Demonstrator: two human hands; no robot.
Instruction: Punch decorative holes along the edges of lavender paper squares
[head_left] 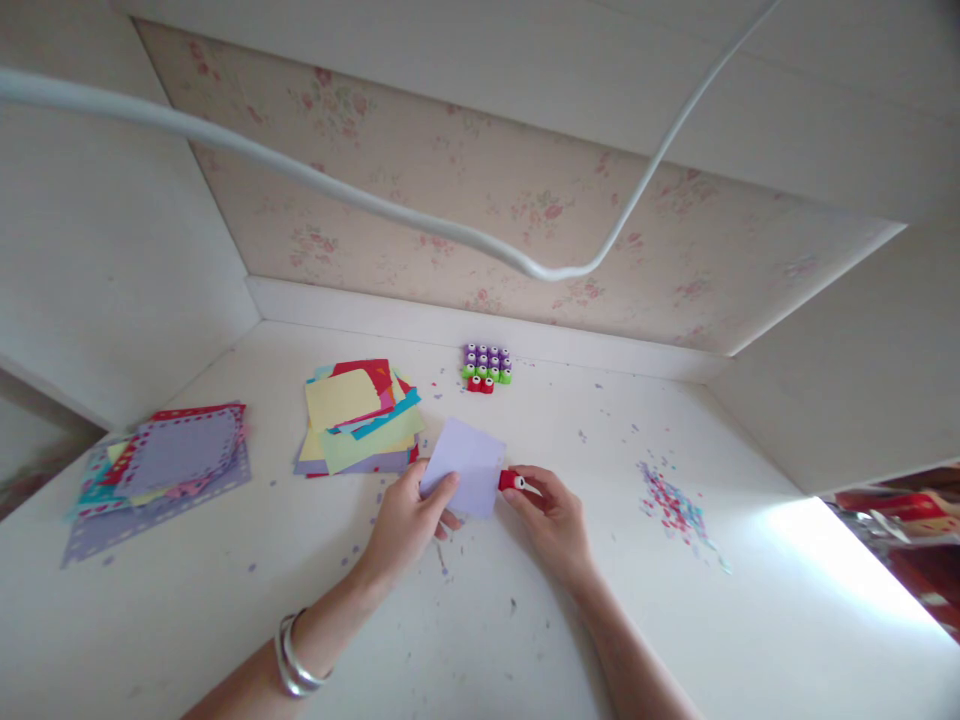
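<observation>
Lilac paper (469,462), well in from the tabletop's (465,655) back edge, is pinched in the left hand (405,518). The right hand (556,520) grips a red punch (509,480) beside it; best hold both level.

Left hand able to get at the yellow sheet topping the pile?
Probably yes: the yellow sheet lies uncovered, ahead and left of the left hand. But that hand holds the lilac sheet and would likely need to let go.
</observation>
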